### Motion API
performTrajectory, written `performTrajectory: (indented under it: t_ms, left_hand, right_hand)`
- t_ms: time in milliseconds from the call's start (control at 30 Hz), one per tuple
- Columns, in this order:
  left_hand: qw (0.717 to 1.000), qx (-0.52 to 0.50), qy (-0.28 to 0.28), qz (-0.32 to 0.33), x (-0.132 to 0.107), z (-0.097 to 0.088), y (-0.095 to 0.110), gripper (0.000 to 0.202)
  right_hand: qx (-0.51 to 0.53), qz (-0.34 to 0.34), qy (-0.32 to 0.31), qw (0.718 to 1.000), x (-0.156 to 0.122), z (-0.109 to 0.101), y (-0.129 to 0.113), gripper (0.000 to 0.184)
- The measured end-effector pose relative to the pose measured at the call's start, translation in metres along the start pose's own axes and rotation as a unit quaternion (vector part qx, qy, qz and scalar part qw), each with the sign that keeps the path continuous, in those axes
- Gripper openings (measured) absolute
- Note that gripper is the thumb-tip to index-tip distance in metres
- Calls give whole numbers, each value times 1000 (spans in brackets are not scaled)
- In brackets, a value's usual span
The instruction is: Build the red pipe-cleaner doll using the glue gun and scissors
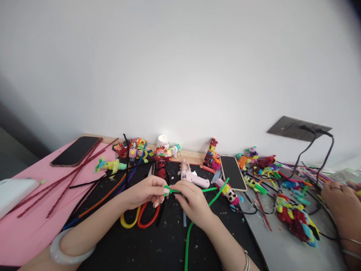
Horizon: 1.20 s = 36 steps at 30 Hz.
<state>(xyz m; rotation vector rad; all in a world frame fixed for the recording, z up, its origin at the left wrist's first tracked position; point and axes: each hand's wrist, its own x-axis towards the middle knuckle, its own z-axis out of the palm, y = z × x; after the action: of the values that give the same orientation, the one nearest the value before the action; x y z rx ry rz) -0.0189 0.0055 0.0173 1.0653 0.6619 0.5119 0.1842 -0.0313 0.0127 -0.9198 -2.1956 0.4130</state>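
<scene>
My left hand (pixel 145 192) pinches the bent end of a green pipe cleaner (pixel 188 241) over the black mat (pixel 158 244). My right hand (pixel 193 201) grips the same green pipe cleaner just to the right, fingers closed round it. The two hands almost touch. The green stem trails down toward me, and another green length runs up to the right past my right hand. Scissors (pixel 141 220) with yellow and red handles lie under my left hand. A pale bangle sits on my left wrist.
A pink glue gun (pixel 193 176) lies just beyond my hands. Phones rest on the pink sheet (pixel 75 150) and near the centre right (pixel 232 172). Pipe-cleaner figures and loose stems litter the table. Another person's hand (pixel 340 201) works at the right edge, near cables from a wall socket (pixel 299 128).
</scene>
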Motion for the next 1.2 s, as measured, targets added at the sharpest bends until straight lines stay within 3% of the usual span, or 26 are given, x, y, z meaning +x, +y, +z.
performTrajectory:
  t_ms: [267,567,1200]
  left_hand:
    - [999,-35,-12,-29,0,-2,-4,19]
    - [994,-96,-26,-33,1,-5,-8,15]
    - [991,-113,-41,-51,-1,-1,-8,14]
  right_hand:
    - [-33,-50,31,998,-3,1,0,20]
    - [-11,-48,44,998,-2,3,0,19]
    - [33,-70,89,993,0,3,-10,16]
